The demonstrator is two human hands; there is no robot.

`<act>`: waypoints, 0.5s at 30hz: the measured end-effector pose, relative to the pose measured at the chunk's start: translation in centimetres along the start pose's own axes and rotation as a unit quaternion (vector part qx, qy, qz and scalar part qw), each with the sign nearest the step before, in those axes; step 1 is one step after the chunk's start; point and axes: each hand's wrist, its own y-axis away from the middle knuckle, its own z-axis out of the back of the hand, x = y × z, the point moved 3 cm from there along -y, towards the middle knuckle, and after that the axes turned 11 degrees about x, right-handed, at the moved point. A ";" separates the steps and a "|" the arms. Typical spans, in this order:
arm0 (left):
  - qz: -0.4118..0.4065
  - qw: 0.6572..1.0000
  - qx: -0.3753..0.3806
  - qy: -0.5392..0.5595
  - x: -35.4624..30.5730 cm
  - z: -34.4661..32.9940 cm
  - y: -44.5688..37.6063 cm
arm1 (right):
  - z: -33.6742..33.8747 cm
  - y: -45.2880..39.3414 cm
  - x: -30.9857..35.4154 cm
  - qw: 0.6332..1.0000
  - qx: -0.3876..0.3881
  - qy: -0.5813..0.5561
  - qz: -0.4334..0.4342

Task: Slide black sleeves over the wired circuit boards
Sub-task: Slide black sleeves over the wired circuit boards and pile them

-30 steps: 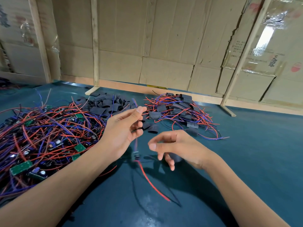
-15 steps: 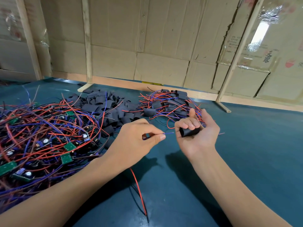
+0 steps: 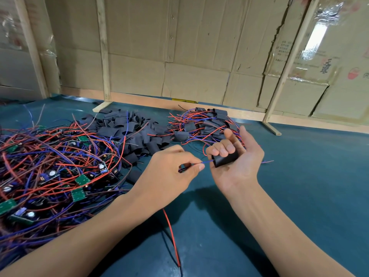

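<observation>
We are holding a black sleeve [image 3: 225, 159] in our right hand [image 3: 236, 162], palm turned up, with the fingers curled down over its top and the thumb sticking up behind. The sleeve is lying across the base of those fingers, its open end facing our left hand [image 3: 169, 174]. Our left hand is pinching a blue wire [image 3: 206, 161] between thumb and forefinger, and the wire's tip is reaching right to the mouth of the sleeve. A red wire [image 3: 171, 236] is trailing down from under the left hand across the green table [image 3: 309, 186]. To the left we are seeing a tangle of wired boards [image 3: 54, 172], behind it a heap of loose sleeves [image 3: 129, 130], and beyond our right hand a pile of sleeved boards [image 3: 205, 124].
</observation>
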 end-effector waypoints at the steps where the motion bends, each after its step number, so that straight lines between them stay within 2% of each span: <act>1: -0.002 1.000 0.002 -0.001 0.0 0.0 0.0 | -0.1 0.0 -0.1 1.000 0.007 0.014 -0.001; 10: 0.004 0.999 -0.011 -0.049 -0.2 0.1 0.2 | -1.2 0.8 -2.4 0.990 0.070 0.116 -0.029; 12: 0.028 0.999 0.000 -0.017 -0.1 -0.1 0.3 | -1.3 1.0 -2.4 0.988 0.085 0.122 -0.043; 15: 0.026 0.999 0.005 0.026 0.0 -0.6 0.3 | -1.7 1.5 -2.6 0.972 0.119 0.198 -0.043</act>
